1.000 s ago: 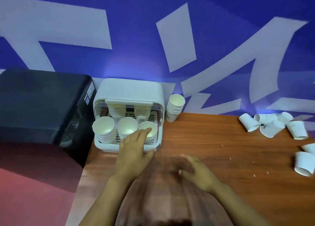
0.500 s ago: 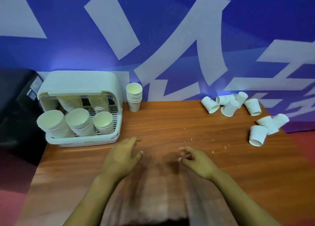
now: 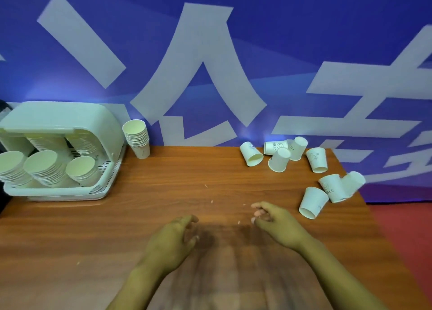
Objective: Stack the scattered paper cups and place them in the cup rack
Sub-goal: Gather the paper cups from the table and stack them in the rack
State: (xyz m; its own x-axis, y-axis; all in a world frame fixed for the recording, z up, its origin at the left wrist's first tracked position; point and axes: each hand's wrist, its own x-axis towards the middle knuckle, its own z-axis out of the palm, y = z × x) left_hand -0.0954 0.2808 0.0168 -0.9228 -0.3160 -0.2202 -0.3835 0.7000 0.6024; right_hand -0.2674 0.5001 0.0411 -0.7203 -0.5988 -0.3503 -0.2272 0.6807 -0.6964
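Note:
Several white paper cups lie scattered at the table's far right; the nearest cup (image 3: 312,202) lies on its side, and others cluster behind it (image 3: 278,159). The white cup rack (image 3: 58,118) stands at the far left, holding several tilted stacks of cups (image 3: 44,168). An upright stack of cups (image 3: 137,138) stands just right of the rack. My left hand (image 3: 171,242) hovers over the table's middle, fingers loosely curled, empty. My right hand (image 3: 277,223) is a little left of the nearest lying cup, fingers loosely curled, holding nothing.
The wooden table (image 3: 163,192) ends at its right edge near the scattered cups, with red floor (image 3: 406,235) beyond. A blue wall with large white characters (image 3: 203,76) backs the table. Small crumbs dot the tabletop.
My view has swung right, away from the rack. My left hand has drawn back from the rack to the table's middle. My right hand has moved right toward the lying cups.

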